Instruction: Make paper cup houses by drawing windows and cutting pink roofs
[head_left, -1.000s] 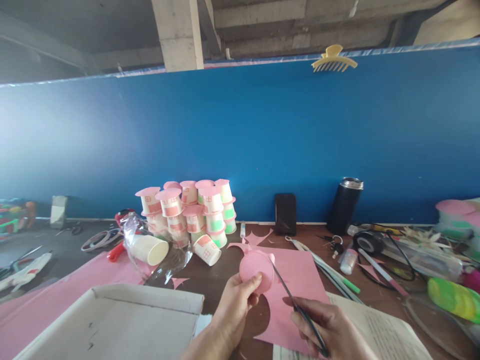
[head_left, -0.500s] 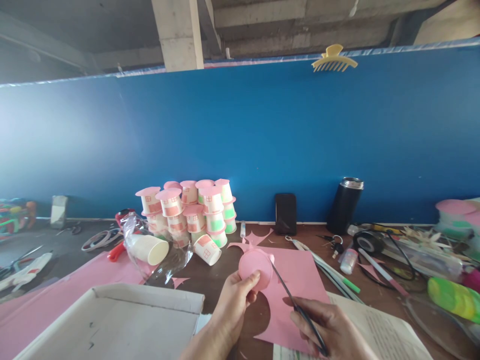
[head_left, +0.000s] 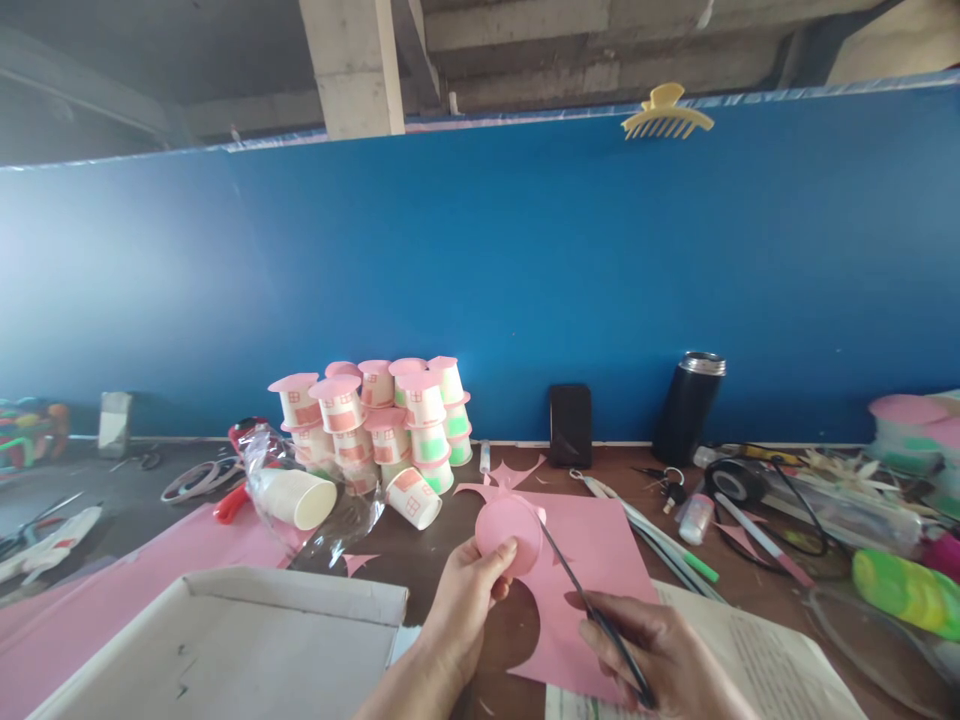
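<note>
A round pink paper disc (head_left: 507, 530) is pinched between thumb and fingers of my left hand (head_left: 469, 595), low in the middle of the head view. My right hand (head_left: 652, 645) is closed around dark scissors (head_left: 581, 595), seen nearly edge-on. Their tip meets the disc's right edge, where a small light pink curl of paper shows. Beneath both hands lies a pink paper sheet (head_left: 592, 540) with rounded cut-outs along its left side. Behind it lie pointed pink scraps (head_left: 510, 475).
Stacked paper cups (head_left: 390, 430) with pink tops stand at the back, one cup (head_left: 414, 498) tipped over in front. A white box (head_left: 225, 640) sits front left. A black phone (head_left: 570, 425), a black flask (head_left: 688, 410), pens (head_left: 645, 530) and clutter lie right.
The whole view shifts very slightly. Both hands, the disc and the scissors keep almost the same places relative to one another.
</note>
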